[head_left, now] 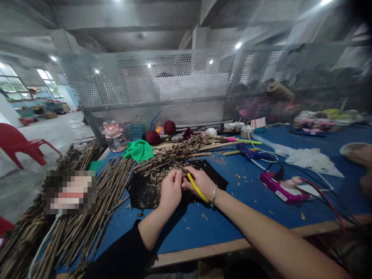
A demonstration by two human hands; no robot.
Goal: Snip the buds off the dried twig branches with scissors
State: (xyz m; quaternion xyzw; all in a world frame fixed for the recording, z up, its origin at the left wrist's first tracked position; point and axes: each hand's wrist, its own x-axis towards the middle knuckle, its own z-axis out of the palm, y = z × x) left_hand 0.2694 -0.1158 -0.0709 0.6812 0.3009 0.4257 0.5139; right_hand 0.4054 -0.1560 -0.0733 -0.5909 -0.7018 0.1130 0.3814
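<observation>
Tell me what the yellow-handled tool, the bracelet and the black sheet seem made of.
Tool: smooth yellow handle, likely plastic or rubber; dark, narrow front end, probably metal.
Bracelet: polished, silvery metal, judging by its bright glints.
Black sheet: matte, with a soft, uneven edge, so perhaps fabric.

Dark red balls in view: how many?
2: a dark red ball beyond and right of the green cloth, and a second ball farther right and back. More may be hidden behind the dried stalks.

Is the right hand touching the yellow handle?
Touching: the head view shows the yellow handle lying against the right hand, with no gap between.
</observation>
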